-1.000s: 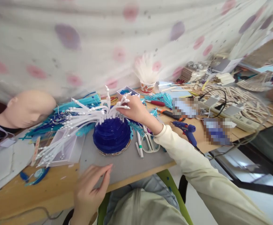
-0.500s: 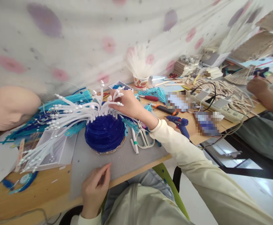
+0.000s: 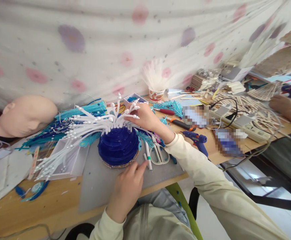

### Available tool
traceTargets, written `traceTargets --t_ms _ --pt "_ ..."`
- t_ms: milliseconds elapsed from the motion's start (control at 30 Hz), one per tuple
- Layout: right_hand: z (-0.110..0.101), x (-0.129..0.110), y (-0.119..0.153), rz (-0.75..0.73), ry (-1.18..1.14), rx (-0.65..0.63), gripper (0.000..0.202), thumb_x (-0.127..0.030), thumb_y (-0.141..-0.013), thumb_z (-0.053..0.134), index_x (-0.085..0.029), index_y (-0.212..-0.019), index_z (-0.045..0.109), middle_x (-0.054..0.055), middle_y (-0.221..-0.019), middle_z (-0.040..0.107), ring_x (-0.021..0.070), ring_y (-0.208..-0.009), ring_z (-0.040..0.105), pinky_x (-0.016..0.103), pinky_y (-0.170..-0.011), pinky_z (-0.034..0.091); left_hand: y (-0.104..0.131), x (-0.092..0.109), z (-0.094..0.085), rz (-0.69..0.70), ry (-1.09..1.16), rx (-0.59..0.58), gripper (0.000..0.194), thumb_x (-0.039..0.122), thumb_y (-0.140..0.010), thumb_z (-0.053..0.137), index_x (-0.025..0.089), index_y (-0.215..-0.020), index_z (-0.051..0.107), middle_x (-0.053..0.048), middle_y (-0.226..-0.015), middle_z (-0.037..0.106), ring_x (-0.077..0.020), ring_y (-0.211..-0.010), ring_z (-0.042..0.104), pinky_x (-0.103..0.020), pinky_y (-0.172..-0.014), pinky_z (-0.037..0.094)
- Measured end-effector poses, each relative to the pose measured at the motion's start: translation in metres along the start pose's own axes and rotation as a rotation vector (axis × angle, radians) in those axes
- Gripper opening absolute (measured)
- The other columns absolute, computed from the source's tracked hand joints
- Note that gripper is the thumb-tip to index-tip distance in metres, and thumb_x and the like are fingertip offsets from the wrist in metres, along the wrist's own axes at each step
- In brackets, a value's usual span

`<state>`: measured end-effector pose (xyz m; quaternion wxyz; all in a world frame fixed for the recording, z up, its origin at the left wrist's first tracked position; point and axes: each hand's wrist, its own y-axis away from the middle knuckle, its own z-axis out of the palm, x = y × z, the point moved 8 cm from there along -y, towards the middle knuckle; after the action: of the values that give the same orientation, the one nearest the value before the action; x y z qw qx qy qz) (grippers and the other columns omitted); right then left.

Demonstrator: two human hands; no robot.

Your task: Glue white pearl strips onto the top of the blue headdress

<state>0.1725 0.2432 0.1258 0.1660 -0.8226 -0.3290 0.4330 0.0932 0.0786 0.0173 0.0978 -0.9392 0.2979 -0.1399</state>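
A dark blue domed cap (image 3: 118, 146) with a beaded rim lies on a grey mat (image 3: 93, 186). White fuzzy stems (image 3: 85, 128) tipped with pearl beads fan out from its back edge. At the right side of that fan, my right hand (image 3: 145, 116) is closed around one or more of the stems; its fingertips are partly hidden. My left hand (image 3: 129, 186) hovers in front of the cap's rim, fingers loosely apart and holding nothing. Its index finger reaches toward the white pens (image 3: 148, 156). White-handled scissors (image 3: 158, 155) lie beside the pens.
A mannequin head (image 3: 33, 115) lies at left, near an open white box (image 3: 70, 160). To the right are a blue glue gun (image 3: 196, 138), orange-black pliers (image 3: 181, 124), a power strip (image 3: 245, 125) and scattered wooden sticks. Another person's hand (image 3: 282, 105) works at far right.
My left hand has risen from the mat's front edge toward the cap's rim and the pens, its fingers reaching out. The right hand stays at the stems. The view has shifted slightly left.
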Motion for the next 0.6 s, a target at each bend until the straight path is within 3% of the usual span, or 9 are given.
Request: traceTargets --t_ms 100,233,433,600 --pt "-0.001 0.000 -0.001 -0.004 0.013 0.006 0.013 -0.011 -0.080 0.072 -0.018 -0.075 0.062 -0.002 -0.072 0.063 0.0149 -0.070 0.059 0.028 -0.071 0.041 -0.017 0.013 0.023 0.018 -0.068 -0.205 0.051 0.004 -0.090 0.050 0.023 -0.134 0.064 -0.009 -0.100 0.073 -0.0229 -0.086 0.073 -0.029 -0.067 0.060" --pt "-0.001 0.001 -0.001 -0.012 0.016 0.016 0.010 -0.009 -0.080 0.070 -0.017 -0.076 0.064 0.000 -0.073 0.066 0.0162 -0.072 0.061 0.028 -0.073 0.043 -0.027 0.021 0.030 0.077 -0.034 -0.191 0.041 0.002 -0.086 0.056 0.018 -0.122 0.068 -0.011 -0.106 0.072 -0.0244 -0.094 0.073 -0.033 -0.073 0.062" --pt "-0.002 0.003 0.003 -0.017 0.008 0.048 0.012 -0.009 -0.079 0.071 -0.017 -0.076 0.064 0.000 -0.075 0.068 0.0162 -0.072 0.062 0.027 -0.071 0.042 -0.017 0.011 0.030 0.171 0.010 0.029 0.022 0.007 -0.092 0.060 0.020 -0.106 0.071 -0.006 -0.090 0.073 -0.0221 -0.080 0.072 -0.031 -0.066 0.061" --pt "-0.002 0.004 0.003 -0.016 -0.002 0.062 0.011 -0.009 -0.079 0.071 -0.017 -0.076 0.064 0.001 -0.078 0.071 0.0152 -0.070 0.062 0.026 -0.071 0.043 -0.001 -0.003 0.005 0.195 0.156 0.349 0.025 0.010 -0.100 0.050 0.018 -0.118 0.067 -0.007 -0.095 0.076 -0.0180 -0.085 0.074 -0.029 -0.078 0.060"
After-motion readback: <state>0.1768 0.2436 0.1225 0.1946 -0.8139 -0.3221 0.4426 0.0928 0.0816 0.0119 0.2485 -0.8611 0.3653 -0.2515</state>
